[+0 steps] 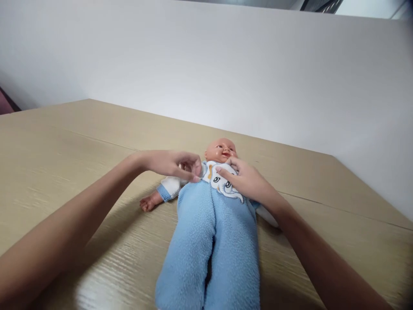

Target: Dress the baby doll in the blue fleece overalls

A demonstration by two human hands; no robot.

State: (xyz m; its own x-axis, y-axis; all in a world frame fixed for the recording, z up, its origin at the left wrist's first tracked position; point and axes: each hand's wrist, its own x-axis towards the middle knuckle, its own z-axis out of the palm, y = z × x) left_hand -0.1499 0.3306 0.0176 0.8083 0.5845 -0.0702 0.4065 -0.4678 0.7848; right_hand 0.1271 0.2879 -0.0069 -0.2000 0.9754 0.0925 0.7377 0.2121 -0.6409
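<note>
A baby doll [221,150] lies on its back in the middle of the bench [80,142], its head towards the wall [226,64] and its legs towards the camera. The head is smooth, glossy moulded plastic, round and bald. The body is dressed in a pale blue romper [209,241] of thick, nubby fleece, whose two legs form soft, padded tubes side by side. On the chest sits a white towelling elephant patch [226,187] with stitched eyes and a curled trunk edge. A white sleeve [169,187] with a blue ribbed cuff sticks out to the side, ending in a small bare plastic doll hand [147,203] that rests flat on the bench.

The left hand [171,163] is at the doll's shoulder. Its grip is closed, with thumb and fingertips [195,177] bunched together and pinching the romper fabric at the top edge, just beside the neck. The right hand [250,181] lies over the other side of the chest, with its fingers touching the elephant patch and its thumb up under the doll's chin. Whether its grip has hold of the cloth or only rests on it cannot be told.

The bench is a light, matt wood-grain surface with fine lengthwise streaks and a thin seam line running across it. The wall behind is plain, smooth white.
</note>
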